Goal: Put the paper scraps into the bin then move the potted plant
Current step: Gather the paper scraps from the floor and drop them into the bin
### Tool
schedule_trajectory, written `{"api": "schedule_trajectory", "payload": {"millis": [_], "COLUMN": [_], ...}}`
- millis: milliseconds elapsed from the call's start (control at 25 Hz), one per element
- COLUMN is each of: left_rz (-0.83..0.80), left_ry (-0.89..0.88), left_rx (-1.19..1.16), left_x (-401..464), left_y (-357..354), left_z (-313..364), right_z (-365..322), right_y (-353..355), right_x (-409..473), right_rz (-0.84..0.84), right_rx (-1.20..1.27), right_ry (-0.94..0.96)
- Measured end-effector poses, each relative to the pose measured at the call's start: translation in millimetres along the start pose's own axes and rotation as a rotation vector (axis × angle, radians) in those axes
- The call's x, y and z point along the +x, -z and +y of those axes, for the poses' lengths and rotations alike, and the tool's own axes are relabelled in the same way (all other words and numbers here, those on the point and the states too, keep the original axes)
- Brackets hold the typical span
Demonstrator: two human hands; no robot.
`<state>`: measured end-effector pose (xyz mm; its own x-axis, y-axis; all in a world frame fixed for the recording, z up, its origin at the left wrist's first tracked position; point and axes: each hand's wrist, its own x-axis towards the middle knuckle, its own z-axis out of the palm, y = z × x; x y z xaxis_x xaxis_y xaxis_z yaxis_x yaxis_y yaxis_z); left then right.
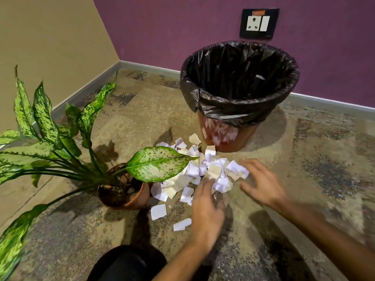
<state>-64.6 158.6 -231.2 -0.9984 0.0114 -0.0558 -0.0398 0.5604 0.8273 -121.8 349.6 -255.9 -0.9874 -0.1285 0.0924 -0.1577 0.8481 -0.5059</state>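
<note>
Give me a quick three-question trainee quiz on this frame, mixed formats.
1. True or false: the bin has a black liner.
2. Where does the paper pile lie? A) inside the bin B) on the carpet between plant pot and bin C) on a table
3. Fill in: the left hand and right hand reach the pile with ____ fingers.

Key: 1 true; 2 B; 3 spread (open). One large leaf overhangs the pile's left edge.
</note>
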Motion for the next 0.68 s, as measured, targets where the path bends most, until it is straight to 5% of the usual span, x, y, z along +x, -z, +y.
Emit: {"api": "schedule_trajectory", "payload": {"millis": [120,240,480,680], "left_rz": [-0.055,-0.133,-0.148,-0.17], "left_ry": [0.365,0.572,0.597,0.406], "left_rx": [0.323,0.463,0.547,0.606], "left_x": [-6,-7,6,7], "left_y": [3,14,19,18], "left_z": [-55,-75,-94,-98], "right_z": [28,34,12,-18], "right_y": [-28,-38,-45,-52], "right_x": [2,10,33,33], "right_rz": [-0.335,-0.384,-0.426,-0.474], "right_rx": [-0.128,-0.197,-0.179,-0.224], "right_ry": [-0.176,-0.233,-0.151,-0.004]}}
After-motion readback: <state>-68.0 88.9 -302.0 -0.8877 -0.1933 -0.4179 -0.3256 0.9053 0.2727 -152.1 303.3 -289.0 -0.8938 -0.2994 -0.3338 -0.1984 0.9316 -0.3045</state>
